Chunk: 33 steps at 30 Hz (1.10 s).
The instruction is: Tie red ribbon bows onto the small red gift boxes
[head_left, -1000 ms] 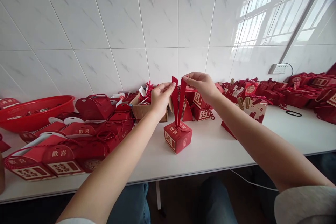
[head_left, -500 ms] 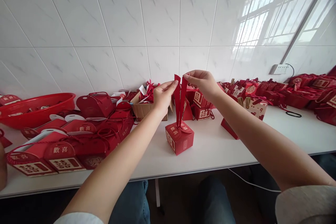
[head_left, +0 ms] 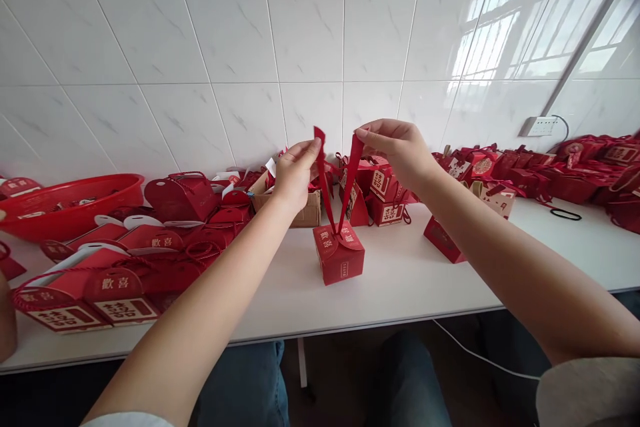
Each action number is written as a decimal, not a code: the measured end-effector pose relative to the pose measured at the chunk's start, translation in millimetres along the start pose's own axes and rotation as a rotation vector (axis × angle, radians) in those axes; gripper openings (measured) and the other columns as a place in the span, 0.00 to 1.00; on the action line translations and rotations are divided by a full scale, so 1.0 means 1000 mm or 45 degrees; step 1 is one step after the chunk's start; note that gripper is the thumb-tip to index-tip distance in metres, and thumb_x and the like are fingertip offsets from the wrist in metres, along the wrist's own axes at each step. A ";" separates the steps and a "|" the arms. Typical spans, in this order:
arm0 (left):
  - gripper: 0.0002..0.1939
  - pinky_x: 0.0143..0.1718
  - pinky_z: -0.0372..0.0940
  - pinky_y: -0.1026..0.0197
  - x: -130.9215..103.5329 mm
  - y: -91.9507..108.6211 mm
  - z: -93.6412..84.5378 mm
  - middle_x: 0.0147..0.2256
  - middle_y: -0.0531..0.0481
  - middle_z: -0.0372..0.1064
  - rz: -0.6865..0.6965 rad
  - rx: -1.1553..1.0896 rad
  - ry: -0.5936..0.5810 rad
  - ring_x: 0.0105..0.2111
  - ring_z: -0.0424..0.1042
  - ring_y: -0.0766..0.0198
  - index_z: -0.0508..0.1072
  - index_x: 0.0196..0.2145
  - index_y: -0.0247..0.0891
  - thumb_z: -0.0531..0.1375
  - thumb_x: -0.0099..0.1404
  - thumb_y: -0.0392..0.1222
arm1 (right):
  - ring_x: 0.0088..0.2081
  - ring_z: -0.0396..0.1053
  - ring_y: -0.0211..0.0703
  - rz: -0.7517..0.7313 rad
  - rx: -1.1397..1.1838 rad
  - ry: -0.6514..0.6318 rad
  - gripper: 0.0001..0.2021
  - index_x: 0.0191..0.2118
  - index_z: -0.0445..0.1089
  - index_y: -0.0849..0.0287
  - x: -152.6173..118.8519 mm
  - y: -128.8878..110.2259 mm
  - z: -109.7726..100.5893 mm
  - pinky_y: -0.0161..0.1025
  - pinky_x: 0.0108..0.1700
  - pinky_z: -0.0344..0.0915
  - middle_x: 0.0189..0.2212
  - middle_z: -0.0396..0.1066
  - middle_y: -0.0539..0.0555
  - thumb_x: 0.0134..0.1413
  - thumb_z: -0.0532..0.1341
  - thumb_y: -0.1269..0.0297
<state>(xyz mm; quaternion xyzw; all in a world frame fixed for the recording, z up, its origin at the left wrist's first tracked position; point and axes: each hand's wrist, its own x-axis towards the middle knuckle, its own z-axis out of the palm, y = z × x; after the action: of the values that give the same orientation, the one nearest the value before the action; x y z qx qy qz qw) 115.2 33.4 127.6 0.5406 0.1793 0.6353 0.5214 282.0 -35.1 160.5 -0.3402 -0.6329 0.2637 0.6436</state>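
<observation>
Left grip [head_left: 294, 171] and right grip [head_left: 400, 147] pinch ribbon [head_left: 353, 167]; box [head_left: 342, 257] sits below.

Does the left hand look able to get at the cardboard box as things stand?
Probably yes, once freed: the left hand pinches one end of the red ribbon and would likely need to release it. The cardboard box shows beyond, with no obstacle evident between.

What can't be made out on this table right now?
Head view throughout:
Inside of the small red cardboard box: closed flaps hide it.
Small print on its side: too small to read.
Part of the brown cardboard carton: behind the bare left hand.
Left end of the round red plastic basin: cut off by picture edge.
</observation>
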 end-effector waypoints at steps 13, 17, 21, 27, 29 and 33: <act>0.20 0.31 0.59 0.64 -0.046 0.004 -0.099 0.29 0.52 0.68 -0.276 1.148 -0.405 0.29 0.64 0.65 0.76 0.32 0.38 0.67 0.49 0.56 | 0.31 0.71 0.42 0.302 -0.645 0.315 0.11 0.34 0.75 0.59 -0.055 0.057 -0.057 0.41 0.34 0.68 0.30 0.75 0.55 0.45 0.66 0.59; 0.24 0.28 0.58 0.63 -0.068 -0.013 -0.123 0.33 0.51 0.68 -0.416 1.316 -0.428 0.25 0.60 0.68 0.74 0.37 0.38 0.64 0.51 0.60 | 0.27 0.71 0.44 0.425 -1.077 0.148 0.10 0.35 0.75 0.60 -0.077 0.093 -0.084 0.42 0.31 0.68 0.26 0.74 0.54 0.46 0.63 0.62; 0.22 0.36 0.63 0.59 -0.078 -0.027 -0.126 0.38 0.48 0.71 -0.470 1.318 -0.549 0.31 0.67 0.62 0.74 0.35 0.38 0.63 0.52 0.59 | 0.34 0.72 0.48 0.269 -1.203 0.042 0.09 0.34 0.75 0.59 -0.090 0.112 -0.082 0.46 0.37 0.69 0.34 0.74 0.57 0.48 0.60 0.64; 0.09 0.57 0.54 0.48 -0.083 -0.032 -0.099 0.49 0.46 0.65 0.041 1.457 -0.286 0.54 0.62 0.52 0.73 0.33 0.41 0.63 0.56 0.47 | 0.38 0.72 0.44 0.211 -0.707 -0.579 0.12 0.38 0.74 0.57 -0.073 0.091 -0.029 0.41 0.41 0.68 0.38 0.74 0.55 0.53 0.61 0.55; 0.06 0.53 0.59 0.52 -0.087 -0.032 -0.088 0.43 0.47 0.67 0.007 1.414 -0.329 0.47 0.66 0.56 0.73 0.33 0.41 0.61 0.58 0.44 | 0.38 0.71 0.44 0.220 -0.660 -0.867 0.13 0.36 0.74 0.57 -0.061 0.090 -0.014 0.39 0.39 0.67 0.37 0.74 0.54 0.52 0.62 0.53; 0.09 0.42 0.65 0.58 -0.096 -0.034 -0.071 0.40 0.50 0.67 -0.230 1.327 -0.552 0.38 0.69 0.61 0.73 0.38 0.42 0.62 0.58 0.44 | 0.38 0.72 0.44 0.430 -0.534 -1.057 0.16 0.34 0.73 0.59 -0.047 0.109 0.001 0.38 0.39 0.66 0.34 0.75 0.54 0.45 0.66 0.51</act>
<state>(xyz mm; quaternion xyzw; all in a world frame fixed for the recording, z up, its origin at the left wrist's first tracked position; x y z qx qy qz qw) 56.8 -11.3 27.7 0.8269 0.4032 0.2905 0.2631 287.7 -2.8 46.4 -0.4263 -0.8114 0.3444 0.2032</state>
